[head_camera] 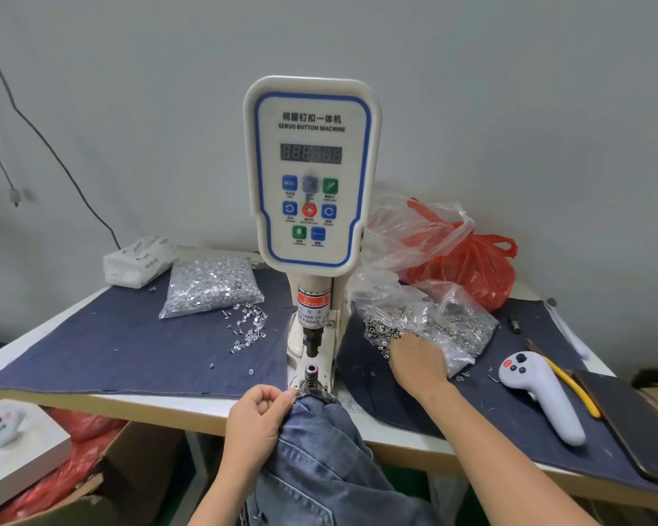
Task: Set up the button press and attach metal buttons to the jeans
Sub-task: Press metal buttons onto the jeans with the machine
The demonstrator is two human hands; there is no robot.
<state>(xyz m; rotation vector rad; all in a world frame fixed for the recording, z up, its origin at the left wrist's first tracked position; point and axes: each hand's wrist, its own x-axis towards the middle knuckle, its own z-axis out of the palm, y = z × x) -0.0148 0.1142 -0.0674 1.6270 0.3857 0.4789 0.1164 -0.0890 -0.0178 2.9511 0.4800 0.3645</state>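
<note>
A white servo button machine [311,172] stands at the table's middle, its punch [312,341] above a lower die post [311,373]. Blue jeans [320,461] hang off the front edge, the waistband lying at the die. My left hand [257,415] pinches the waistband edge just left of the die. My right hand [415,362] reaches palm down into an open clear bag of dark metal buttons [434,324] right of the machine; its fingertips are hidden among the buttons. A clear bag of silver tacks [209,284] lies left, with loose tacks [247,328] spilled beside it.
Dark denim cloth [130,343] covers the table. A tissue pack [137,260] sits back left, red plastic bags [471,267] back right. A white handheld controller [544,396], yellow-handled tool [574,389] and dark flat case [631,419] lie at right. A cardboard box [103,484] stands below left.
</note>
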